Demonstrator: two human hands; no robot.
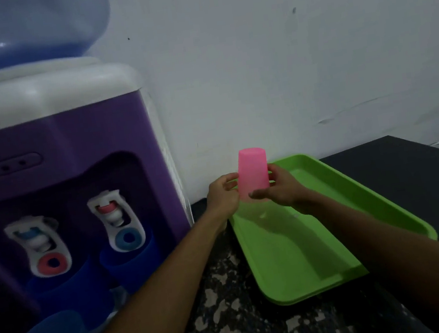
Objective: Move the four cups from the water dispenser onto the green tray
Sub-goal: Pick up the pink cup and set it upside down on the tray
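Standing at the left of my view was the purple water dispenser with its white top [48,139], a blue bottle seated on it, and three dark blue plastic cups [126,261] were at it: two tucked under the taps and one nearer me at the lower left. To the right of it, on the speckled dark counter [221,307], lay the long green plastic tray [295,294], its floor bare of cups. Over the tray's far left corner I held the pink plastic cup [251,171] upside down, base up and rim down, clear of the tray floor.

My left hand [221,194] pressed its fingers against the cup's left wall, and my right hand [280,186] closed on the right wall and the lower rim, so both grips were shut on that one cup.

I judged the cup light and thin-walled, likely to flex a little if squeezed, smooth enough to slide in damp fingers, yet not likely to break if dropped. The mid-wall seemed the best place to hold it, with light pressure from opposite sides. I could not tell whether it was wet. The blue cups looked like the same shape and should handle alike, though the two under the taps sat close beneath the spouts and would probably need drawing outward before lifting.
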